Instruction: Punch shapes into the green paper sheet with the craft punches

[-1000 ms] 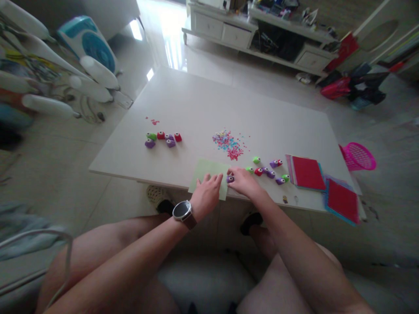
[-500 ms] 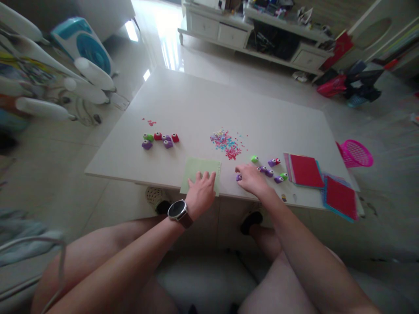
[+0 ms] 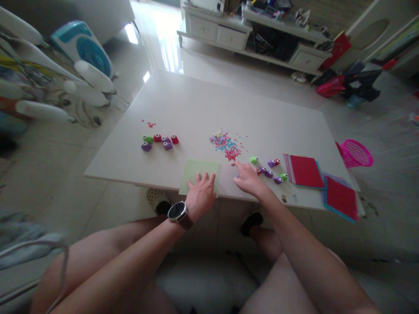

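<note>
My left hand (image 3: 200,192) lies with fingers spread on a pale green sheet of paper (image 3: 190,172), which has a row of small holes along its right edge. My right hand (image 3: 248,178) is over the table to the right of the sheet, its index finger stretched toward a pile of tiny pink, blue and pale paper bits (image 3: 233,153). A purple craft punch (image 3: 238,177) is mostly hidden beneath that hand. Beside it stand several more small punches, among them a green punch (image 3: 254,160) and a purple punch (image 3: 279,179).
More punches, including a red punch (image 3: 174,139), stand at the left of the white table (image 3: 183,100), near a few pink bits (image 3: 151,124). Red-topped paper stacks (image 3: 307,171) lie at the right. A pink basket (image 3: 356,153) stands beyond the right edge.
My right index finger has stretched out toward the pile of bits, and the purple punch beneath that hand is more hidden. My left hand stays on the green sheet.
</note>
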Tool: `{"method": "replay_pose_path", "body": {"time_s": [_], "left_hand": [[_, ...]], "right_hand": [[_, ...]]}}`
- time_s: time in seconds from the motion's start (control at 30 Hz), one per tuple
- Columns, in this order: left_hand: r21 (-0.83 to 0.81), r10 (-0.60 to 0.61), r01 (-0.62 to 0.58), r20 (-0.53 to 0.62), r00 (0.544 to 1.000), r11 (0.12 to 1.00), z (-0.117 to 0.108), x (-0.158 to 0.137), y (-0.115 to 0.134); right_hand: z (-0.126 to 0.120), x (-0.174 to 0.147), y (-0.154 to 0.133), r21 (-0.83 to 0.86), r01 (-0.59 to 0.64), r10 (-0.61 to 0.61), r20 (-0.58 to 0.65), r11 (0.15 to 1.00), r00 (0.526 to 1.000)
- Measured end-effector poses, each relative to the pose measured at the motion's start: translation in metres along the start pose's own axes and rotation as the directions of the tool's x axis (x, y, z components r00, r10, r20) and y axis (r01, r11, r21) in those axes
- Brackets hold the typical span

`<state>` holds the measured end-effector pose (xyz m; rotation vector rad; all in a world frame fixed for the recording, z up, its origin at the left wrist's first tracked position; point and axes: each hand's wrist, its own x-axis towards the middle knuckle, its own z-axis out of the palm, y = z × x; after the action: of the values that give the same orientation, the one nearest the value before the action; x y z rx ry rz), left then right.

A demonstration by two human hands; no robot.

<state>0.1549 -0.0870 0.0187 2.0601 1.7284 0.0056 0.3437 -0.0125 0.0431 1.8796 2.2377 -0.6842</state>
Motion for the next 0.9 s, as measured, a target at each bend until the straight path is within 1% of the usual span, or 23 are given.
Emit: {"method": "replay_pose_path", "body": {"time_s": [0.03, 0.1, 0.23, 0.37, 0.47, 0.63, 0.8, 0.9], "left_hand": [[0.000, 0.001, -0.001, 0.000, 1.000, 1.000, 0.000, 0.000, 0.000], [0.002, 0.002, -0.002, 0.003, 1.000, 1.000, 0.000, 0.000, 0.001], [-0.002, 0.006, -0.006, 0.013, 1.000, 1.000, 0.000, 0.000, 0.001], [-0.001, 0.011, -0.011, 0.016, 1.000, 1.000, 0.000, -0.001, 0.001], [0.001, 0.009, -0.009, 0.022, 1.000, 1.000, -0.003, -0.002, 0.002], [0.006, 0.017, -0.017, 0.049, 0.999, 1.000, -0.006, -0.003, 0.004], [0.000, 0.016, -0.016, 0.054, 0.998, 1.000, -0.006, -0.003, 0.003], [0.002, 0.012, -0.012, 0.055, 0.998, 1.000, -0.006, -0.003, 0.003]], "right_hand": [[-0.002, 0.000, 0.002, -0.007, -0.011, 0.011, -0.021, 1.000, 1.000], [-0.005, 0.001, 0.006, -0.003, -0.013, 0.013, -0.021, 1.000, 1.000], [-0.007, 0.000, 0.014, -0.020, 0.004, -0.003, 0.010, 1.000, 1.000], [-0.005, 0.000, 0.019, -0.069, 0.035, -0.030, 0.064, 0.997, 0.998], [-0.003, 0.000, 0.020, -0.088, 0.036, -0.028, 0.098, 0.995, 0.995], [-0.003, -0.001, 0.018, -0.107, 0.031, -0.018, 0.115, 0.994, 0.993], [-0.008, 0.000, 0.021, -0.162, -0.015, 0.039, 0.152, 0.987, 0.988], [-0.009, 0.000, 0.027, -0.187, -0.045, 0.072, 0.143, 0.981, 0.987]]}}
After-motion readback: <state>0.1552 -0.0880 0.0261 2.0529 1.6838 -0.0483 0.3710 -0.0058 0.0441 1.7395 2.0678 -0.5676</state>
